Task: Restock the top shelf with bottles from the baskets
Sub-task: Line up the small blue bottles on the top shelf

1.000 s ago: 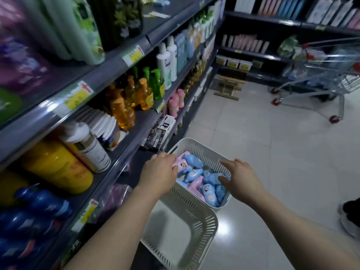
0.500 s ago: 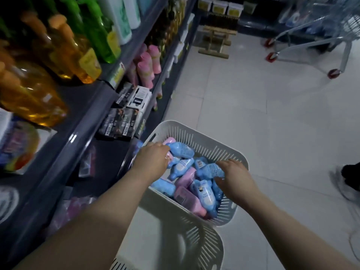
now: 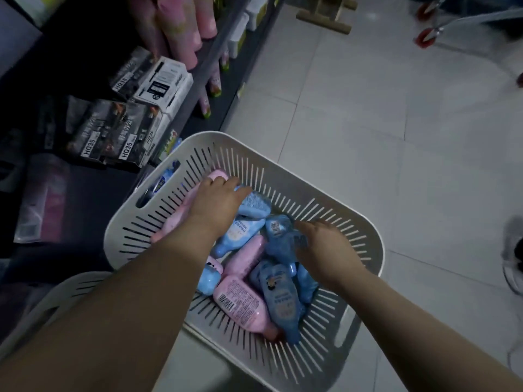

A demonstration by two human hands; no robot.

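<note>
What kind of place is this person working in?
Probably a shop aisle: shelf rows of pink bottles and boxed goods, plus a trolley's red wheels on the tiled floor.

Left hand [image 3: 218,206] has moved down onto a pink bottle [image 3: 179,217]; right hand [image 3: 325,250] has reached a blue bottle [image 3: 278,236].

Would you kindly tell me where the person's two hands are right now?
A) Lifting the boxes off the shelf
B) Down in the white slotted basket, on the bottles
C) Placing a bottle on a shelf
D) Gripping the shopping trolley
B: the left hand and right hand both reach into the white slotted basket, among the pink bottles and blue bottles.
</note>
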